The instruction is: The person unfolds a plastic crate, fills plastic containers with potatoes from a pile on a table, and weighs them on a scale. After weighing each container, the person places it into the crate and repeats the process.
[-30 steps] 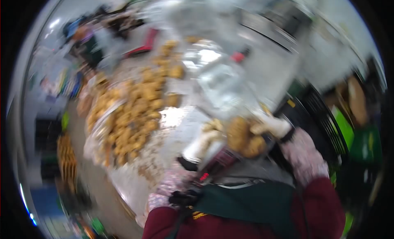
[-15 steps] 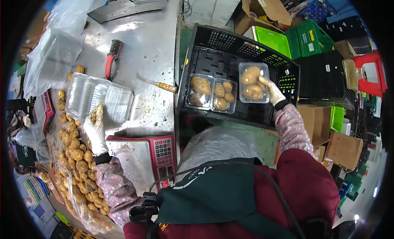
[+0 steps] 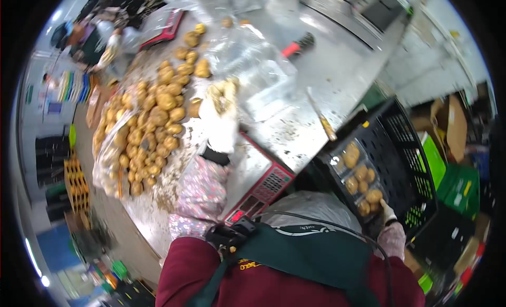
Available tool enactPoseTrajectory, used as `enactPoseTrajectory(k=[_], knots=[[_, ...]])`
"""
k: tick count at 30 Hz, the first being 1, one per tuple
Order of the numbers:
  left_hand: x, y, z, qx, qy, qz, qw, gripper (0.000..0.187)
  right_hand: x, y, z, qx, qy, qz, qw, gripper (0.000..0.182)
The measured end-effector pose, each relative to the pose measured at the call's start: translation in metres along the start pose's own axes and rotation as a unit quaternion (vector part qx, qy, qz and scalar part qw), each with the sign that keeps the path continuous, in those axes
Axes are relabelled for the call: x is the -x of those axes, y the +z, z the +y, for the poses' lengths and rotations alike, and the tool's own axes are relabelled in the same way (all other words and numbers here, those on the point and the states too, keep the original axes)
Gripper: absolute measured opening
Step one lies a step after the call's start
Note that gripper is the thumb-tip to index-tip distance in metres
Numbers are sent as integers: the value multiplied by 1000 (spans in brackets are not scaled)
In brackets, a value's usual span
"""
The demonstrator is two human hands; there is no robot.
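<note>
My right hand (image 3: 388,210), in a white glove, grips the outer edge of a clear plastic tray of potatoes (image 3: 372,200) inside a black crate (image 3: 403,167). Alongside it in the crate are two more trays, one with smaller potatoes (image 3: 361,178) and one with larger ones (image 3: 350,156). Over the metal table, my left hand (image 3: 219,112) wears a white glove with dirty fingertips, blurred by motion. Its fingers are at the left side of a stack of clear plastic trays (image 3: 269,90), close to a heap of potatoes (image 3: 153,127).
A red scale (image 3: 266,185) sits at the table's near edge. A knife (image 3: 322,117) and a red-handled tool (image 3: 298,45) lie on the table (image 3: 337,69). Green crates (image 3: 457,183) and cardboard boxes (image 3: 449,117) stand at right. Another person's gloved hand (image 3: 109,53) shows far left.
The view has swung left toward the potato heap. My right hand has lowered its potato tray beside the other two in the crate. My left hand has moved to the stack's left side.
</note>
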State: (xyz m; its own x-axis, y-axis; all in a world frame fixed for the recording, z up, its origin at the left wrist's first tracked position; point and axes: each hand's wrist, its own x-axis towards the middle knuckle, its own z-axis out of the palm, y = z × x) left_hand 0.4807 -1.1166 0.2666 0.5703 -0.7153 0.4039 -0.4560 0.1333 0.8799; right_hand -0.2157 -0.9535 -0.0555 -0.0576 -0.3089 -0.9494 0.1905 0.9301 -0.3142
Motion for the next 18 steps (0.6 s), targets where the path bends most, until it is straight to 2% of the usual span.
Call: enactPoseTrajectory(k=[1, 2, 3, 4, 5, 6, 8, 9, 11, 12, 13, 15, 16, 17, 18], knots=[[12, -20, 4, -96, 100, -8, 990, 8, 6, 1, -33, 336, -49, 280, 898, 69], [27, -41, 8, -193, 194, -19, 962, 12, 39, 29, -68, 377, -127, 324, 858, 64], [46, -64, 13, -261, 245, -57, 932, 16, 23, 15, -89, 389, -218, 338, 829, 60], [67, -86, 19, -327, 290, -99, 894, 21, 10, 15, -108, 366, -341, 389, 773, 54], [92, -105, 20, -355, 280, -142, 880, 24, 19, 40, -136, 341, -428, 383, 744, 49], [117, -120, 16, -380, 270, -186, 865, 27, 37, 80, -168, 294, -471, 346, 756, 44], [165, -140, -8, -395, 300, -198, 846, 27, 104, 203, -216, 299, -622, 279, 668, 36], [189, -146, -18, -396, 295, -189, 849, 27, 141, 269, -232, 290, -679, 212, 640, 34], [224, -153, -32, -457, 226, -184, 840, 29, 196, 388, -235, 244, -715, 72, 651, 31], [229, -154, -33, -459, 221, -176, 843, 29, 215, 437, -229, 276, -738, 28, 615, 28], [232, -155, -34, -452, 215, -177, 848, 31, 234, 488, -213, 239, -726, -88, 638, 27], [233, -160, -34, -413, 183, -175, 875, 38, 266, 579, -182, 276, -634, -276, 667, 26], [228, -165, -31, -413, 181, -169, 877, 38, 264, 621, -168, 324, -588, -321, 668, 28], [222, -171, -27, -358, 159, -171, 904, 40, 266, 665, -156, 339, -554, -371, 663, 31], [216, -177, -24, -303, 137, -172, 927, 42, 255, 710, -144, 364, -604, -357, 613, 32]])
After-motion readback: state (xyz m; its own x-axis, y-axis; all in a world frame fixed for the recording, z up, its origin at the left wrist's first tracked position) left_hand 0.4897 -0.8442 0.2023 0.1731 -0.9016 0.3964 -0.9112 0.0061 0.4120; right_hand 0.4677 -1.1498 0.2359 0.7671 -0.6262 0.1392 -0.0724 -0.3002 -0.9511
